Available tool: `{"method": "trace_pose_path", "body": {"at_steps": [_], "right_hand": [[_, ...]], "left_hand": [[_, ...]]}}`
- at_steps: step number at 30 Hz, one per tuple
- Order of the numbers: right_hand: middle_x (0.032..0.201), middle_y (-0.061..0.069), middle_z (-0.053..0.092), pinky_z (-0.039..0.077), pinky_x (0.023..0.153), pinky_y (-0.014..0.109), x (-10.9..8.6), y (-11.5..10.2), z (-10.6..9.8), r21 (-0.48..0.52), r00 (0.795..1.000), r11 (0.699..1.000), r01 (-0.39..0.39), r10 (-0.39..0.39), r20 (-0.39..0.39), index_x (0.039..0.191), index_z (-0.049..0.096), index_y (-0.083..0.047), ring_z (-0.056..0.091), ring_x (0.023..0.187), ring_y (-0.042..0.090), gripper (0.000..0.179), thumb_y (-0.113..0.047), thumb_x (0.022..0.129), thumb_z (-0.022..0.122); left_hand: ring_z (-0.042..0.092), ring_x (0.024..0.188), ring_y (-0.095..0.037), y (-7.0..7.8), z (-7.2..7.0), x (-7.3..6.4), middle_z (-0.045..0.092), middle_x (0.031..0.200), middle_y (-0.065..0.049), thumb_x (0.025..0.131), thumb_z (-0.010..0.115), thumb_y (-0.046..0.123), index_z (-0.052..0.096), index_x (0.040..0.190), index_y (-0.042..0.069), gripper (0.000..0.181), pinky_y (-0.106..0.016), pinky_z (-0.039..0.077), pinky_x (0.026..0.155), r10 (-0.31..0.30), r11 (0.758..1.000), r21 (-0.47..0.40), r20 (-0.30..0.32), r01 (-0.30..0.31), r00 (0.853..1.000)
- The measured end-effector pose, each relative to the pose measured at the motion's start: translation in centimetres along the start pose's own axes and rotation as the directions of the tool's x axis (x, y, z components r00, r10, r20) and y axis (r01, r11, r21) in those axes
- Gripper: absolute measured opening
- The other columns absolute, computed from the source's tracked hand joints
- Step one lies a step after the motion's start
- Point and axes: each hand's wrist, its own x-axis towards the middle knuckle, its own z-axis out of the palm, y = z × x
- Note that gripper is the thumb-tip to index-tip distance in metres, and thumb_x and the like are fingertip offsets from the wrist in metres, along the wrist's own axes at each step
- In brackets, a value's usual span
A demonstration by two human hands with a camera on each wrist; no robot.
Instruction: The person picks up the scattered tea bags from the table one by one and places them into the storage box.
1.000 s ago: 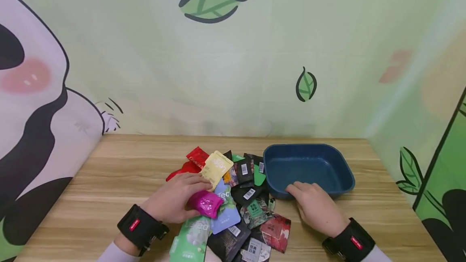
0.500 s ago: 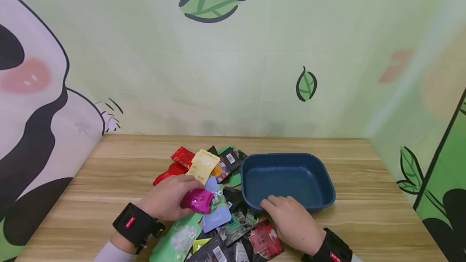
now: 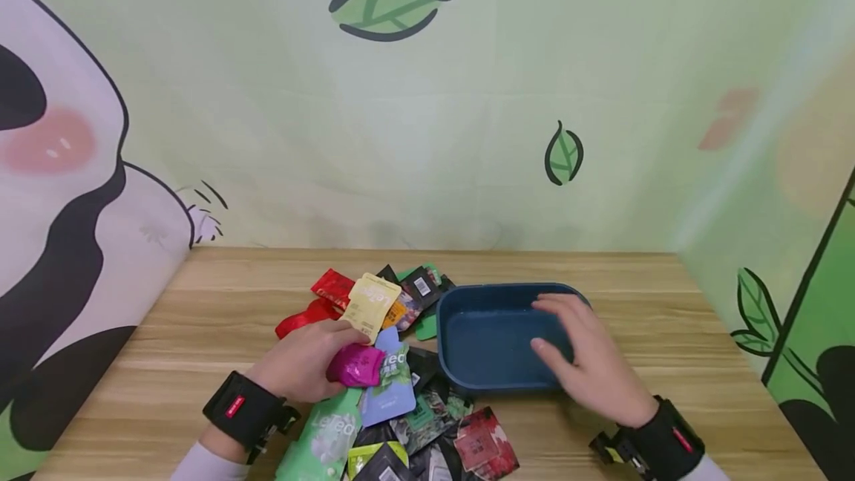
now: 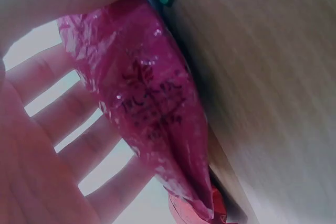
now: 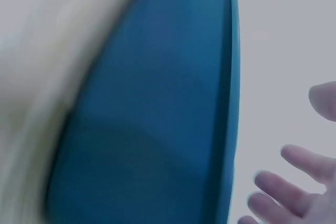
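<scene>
A shiny magenta foil packet (image 3: 356, 366) is pinched by my left hand (image 3: 300, 361) at the left of a packet pile; in the left wrist view the packet (image 4: 142, 87) shows dark print, with the fingers behind it. Under and around that hand lie a yellow sachet (image 3: 371, 305), a blue sachet (image 3: 390, 392) and a light green pouch (image 3: 325, 436). My right hand (image 3: 594, 362), fingers spread and holding nothing, hovers over the right side of a dark blue plastic tray (image 3: 494, 390). The right wrist view shows the tray's bare inside (image 5: 152, 87) and the spread fingers.
Red packets (image 3: 330, 289) lie at the pile's far left. Several black sachets (image 3: 422, 286) press near the tray's left side, and a dark red one (image 3: 486, 444) lies in front. The wooden table (image 3: 621, 273) ends at a printed cloth backdrop (image 3: 427, 132).
Tray and packets have shifted left, with the left hand and magenta packet moving along. My right hand has let go of the tray's front rim, risen and moved right, fingers spreading.
</scene>
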Motion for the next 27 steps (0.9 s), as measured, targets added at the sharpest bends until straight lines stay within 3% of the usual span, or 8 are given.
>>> {"method": "trace_pose_path", "body": {"at_steps": [4, 7, 13, 16, 19, 23, 27], "right_hand": [[0.160, 0.015, 0.026, 0.029, 0.106, 0.061, -0.5, 4.0, -1.5, 0.166, 0.987, 0.976, -0.144, 0.154, -0.046, 0.159, 0.026, -0.015, 0.027, 0.144, 0.040, 0.069, -0.034, 0.099, 0.055], [0.163, 0.021, 0.018, 0.027, 0.107, 0.064, -1.2, 6.1, -1.4, 0.278, 0.976, 0.937, -0.210, 0.215, 0.011, 0.162, 0.014, -0.012, 0.022, 0.144, 0.047, 0.075, -0.029, 0.101, 0.053], [0.166, 0.020, 0.005, 0.010, 0.114, 0.059, -1.7, 8.0, -0.3, 0.494, 0.929, 0.787, -0.369, 0.334, 0.162, 0.162, 0.006, -0.005, 0.003, 0.150, 0.039, 0.073, -0.031, 0.105, 0.043], [0.167, 0.015, 0.002, 0.003, 0.116, 0.055, -1.7, 8.3, 0.0, 0.540, 0.915, 0.741, -0.400, 0.361, 0.182, 0.162, 0.007, -0.006, -0.003, 0.151, 0.032, 0.070, -0.031, 0.105, 0.040], [0.167, 0.015, 0.002, 0.006, 0.118, 0.035, -1.9, 8.4, 0.1, 0.568, 0.920, 0.727, -0.386, 0.349, 0.179, 0.162, 0.009, -0.006, -0.002, 0.151, 0.029, 0.067, -0.029, 0.106, 0.037], [0.167, 0.015, 0.005, 0.014, 0.105, 0.007, -2.0, 8.4, 0.2, 0.589, 0.928, 0.720, -0.367, 0.327, 0.178, 0.162, 0.010, -0.004, 0.001, 0.151, 0.030, 0.064, -0.025, 0.106, 0.035], [0.166, 0.017, 0.007, 0.018, 0.100, 0.004, -2.0, 8.5, 0.3, 0.600, 0.922, 0.703, -0.381, 0.338, 0.190, 0.161, 0.011, -0.002, 0.004, 0.150, 0.033, 0.063, -0.021, 0.106, 0.035]], "left_hand": [[0.055, 0.109, -0.016, -0.2, 0.0, -0.1, 0.062, 0.121, 0.007, 0.062, 0.089, 0.040, 0.065, 0.130, 0.026, 0.074, -0.033, 0.052, 0.080, -0.032, 1.000, -0.001, 0.014, 0.032, 0.999], [0.056, 0.108, -0.015, -0.3, 0.1, -0.1, 0.062, 0.121, 0.007, 0.062, 0.089, 0.039, 0.065, 0.130, 0.026, 0.074, -0.033, 0.052, 0.080, -0.039, 0.999, -0.003, 0.024, 0.039, 0.999], [0.056, 0.109, -0.015, -0.4, 0.3, -0.2, 0.062, 0.121, 0.008, 0.062, 0.089, 0.039, 0.065, 0.131, 0.025, 0.075, -0.034, 0.052, 0.081, -0.041, 0.999, -0.013, 0.022, 0.041, 0.999], [0.055, 0.110, -0.015, -0.5, 0.3, -0.1, 0.062, 0.122, 0.007, 0.062, 0.089, 0.040, 0.064, 0.131, 0.025, 0.076, -0.034, 0.053, 0.081, -0.044, 0.999, -0.011, 0.018, 0.045, 0.999], [0.055, 0.109, -0.015, -0.5, 0.3, -0.1, 0.062, 0.121, 0.008, 0.062, 0.089, 0.041, 0.064, 0.131, 0.024, 0.075, -0.034, 0.053, 0.081, -0.041, 0.999, -0.013, 0.010, 0.042, 0.999], [0.055, 0.108, -0.014, -0.5, 0.1, 0.0, 0.063, 0.119, 0.008, 0.062, 0.089, 0.042, 0.065, 0.130, 0.024, 0.075, -0.033, 0.053, 0.079, -0.034, 0.999, -0.017, 0.002, 0.034, 0.999], [0.055, 0.107, -0.013, -0.5, 0.1, 0.0, 0.062, 0.119, 0.008, 0.062, 0.088, 0.042, 0.064, 0.130, 0.023, 0.075, -0.032, 0.053, 0.079, -0.036, 0.999, -0.013, 0.003, 0.036, 0.999]]}}
